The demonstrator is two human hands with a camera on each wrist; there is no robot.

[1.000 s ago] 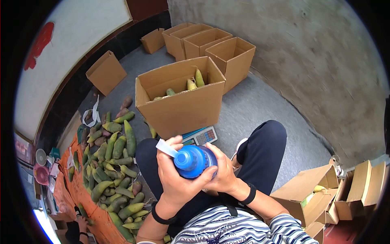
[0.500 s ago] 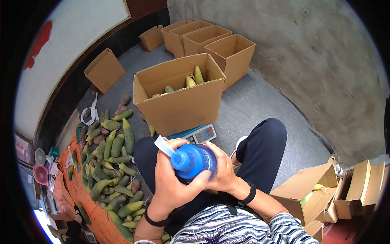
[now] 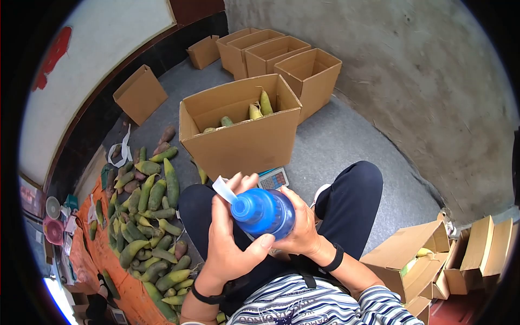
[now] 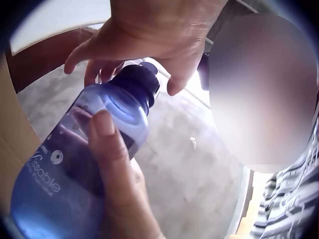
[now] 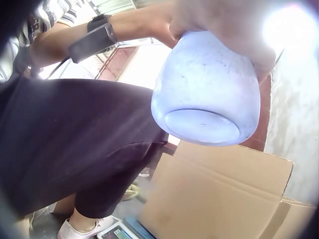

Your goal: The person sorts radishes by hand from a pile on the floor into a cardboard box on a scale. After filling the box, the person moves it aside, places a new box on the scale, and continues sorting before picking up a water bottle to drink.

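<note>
A translucent blue bottle [image 3: 271,216] is tilted, its cap towards the head camera and a white strap [image 3: 223,190] at the cap. My right hand [image 3: 304,230] grips the bottle body from the right; in the left wrist view its thumb [image 4: 112,159] lies along the side. My left hand [image 3: 230,246] is beside the cap, fingers raised and thumb spread. The left wrist view shows this left hand [image 4: 154,40] spread around the dark-looking cap [image 4: 137,79]; contact is unclear. In the right wrist view, the bottle's base [image 5: 202,127] faces the camera below my right hand [image 5: 224,22].
A large carton [image 3: 238,143] holding green radishes stands on a scale [image 3: 275,180] in front. Many radishes [image 3: 154,195] lie on the left, partly on an orange sheet [image 3: 95,238]. More cartons [image 3: 309,81] stand behind; others [image 3: 409,254] are at the right.
My left hand's fingers have lifted and spread away from the bottle, and its thumb has moved down off the body. The bottle has shifted slightly right in my right hand.
</note>
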